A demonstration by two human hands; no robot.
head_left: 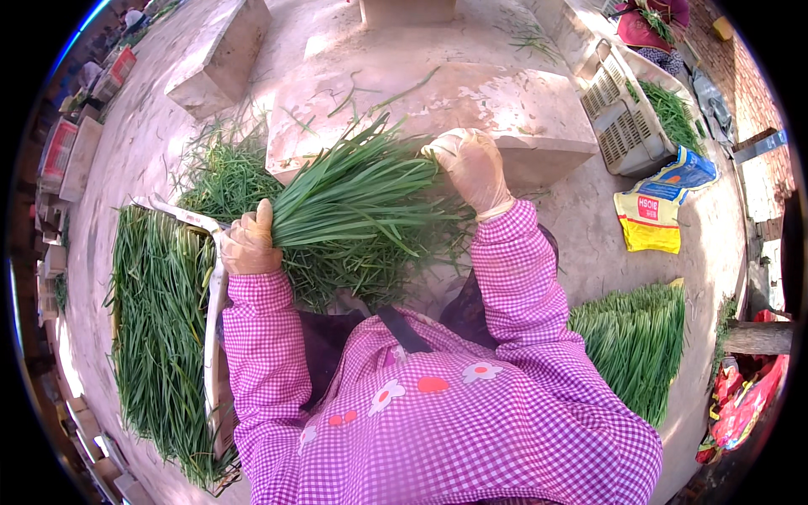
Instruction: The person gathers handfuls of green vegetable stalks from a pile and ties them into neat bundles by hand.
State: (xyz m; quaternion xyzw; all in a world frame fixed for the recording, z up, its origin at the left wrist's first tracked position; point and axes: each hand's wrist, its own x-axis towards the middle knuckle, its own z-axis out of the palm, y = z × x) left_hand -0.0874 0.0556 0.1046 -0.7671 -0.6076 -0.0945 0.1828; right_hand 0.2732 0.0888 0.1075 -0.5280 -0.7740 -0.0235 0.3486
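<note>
In my gloved left hand (251,236) is a bunch of long flat green leaves (353,189), gripped at its left end and fanning out to the right. My gloved right hand (467,168) is closed beside the tips of the bunch; what its fingers hold, if anything, is hidden. A loose heap of green leaves (227,172) lies behind and under the bunch. Just left of my left hand, a white crate (217,337) is packed with long leaves (160,320).
Concrete blocks (215,55) and a low slab (513,109) stand ahead. At right are a basket of greens (614,118), a yellow-and-blue bag (648,219), neat leaf bundles (631,345) and red wrappers (736,404). Another person (648,25) is at upper right; others sit far left.
</note>
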